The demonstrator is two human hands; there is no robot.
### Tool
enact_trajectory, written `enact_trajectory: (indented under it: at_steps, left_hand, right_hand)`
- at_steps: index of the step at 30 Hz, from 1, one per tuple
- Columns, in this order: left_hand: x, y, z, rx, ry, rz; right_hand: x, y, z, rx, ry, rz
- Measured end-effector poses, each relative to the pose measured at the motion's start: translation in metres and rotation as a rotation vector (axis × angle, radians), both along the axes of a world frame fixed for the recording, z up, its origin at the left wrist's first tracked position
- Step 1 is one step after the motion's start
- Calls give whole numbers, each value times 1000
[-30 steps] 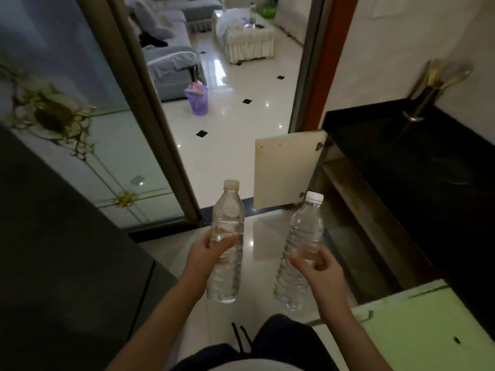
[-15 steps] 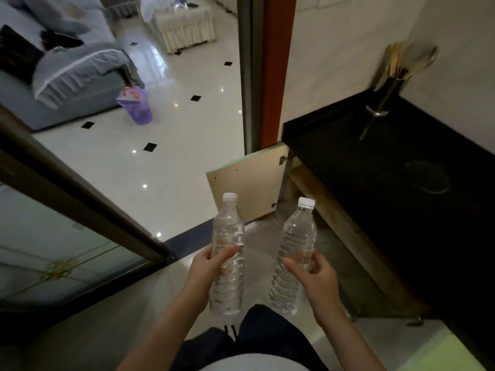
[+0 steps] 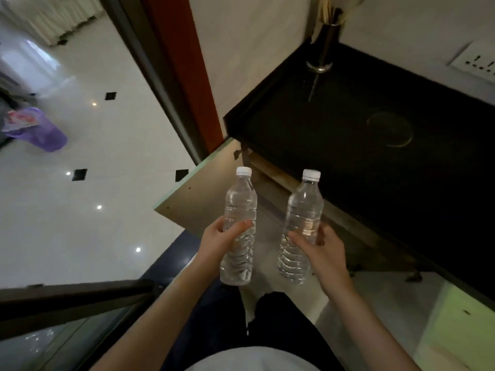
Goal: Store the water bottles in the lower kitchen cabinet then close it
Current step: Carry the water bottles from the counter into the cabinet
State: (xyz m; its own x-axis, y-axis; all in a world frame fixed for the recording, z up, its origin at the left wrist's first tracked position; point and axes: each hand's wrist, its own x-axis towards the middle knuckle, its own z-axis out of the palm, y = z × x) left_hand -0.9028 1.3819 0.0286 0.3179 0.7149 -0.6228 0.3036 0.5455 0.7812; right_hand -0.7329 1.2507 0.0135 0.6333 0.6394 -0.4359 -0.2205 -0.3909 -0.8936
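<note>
Compared with a second ago, the view has been swung round so the open cabinet point(image 3: 308, 210) under the black table point(image 3: 375, 145) is now faced pretty much head-on. One water bottle point(image 3: 239, 228) is wrapped upright in the left hand point(image 3: 222, 242) and a second bottle point(image 3: 301, 228) in the right hand point(image 3: 318, 250), both held just in front of the cabinet, right by its swung-out door point(image 3: 203, 199). So nothing's been stored yet, but the bottles look lined up to be lowered in.

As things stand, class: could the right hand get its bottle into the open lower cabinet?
Probably yes. The right hand grips its bottle just in front of the cabinet opening; both doors are swung wide and nothing blocks the gap.
</note>
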Motion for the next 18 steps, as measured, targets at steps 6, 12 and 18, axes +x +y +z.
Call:
enact_trajectory:
  at_steps: [6,12,18]
  left_hand:
    - [22,58,-59,-78,124,-257]
    - [48,96,-152,-111,258,-382]
    - [74,104,-289,-128,324,-411]
  right_hand:
    - [-4,27,-48,-76,21,-217]
    - [2,49,-134,-191,11,-299]
    - [11,60,-262,-224,-1,-283]
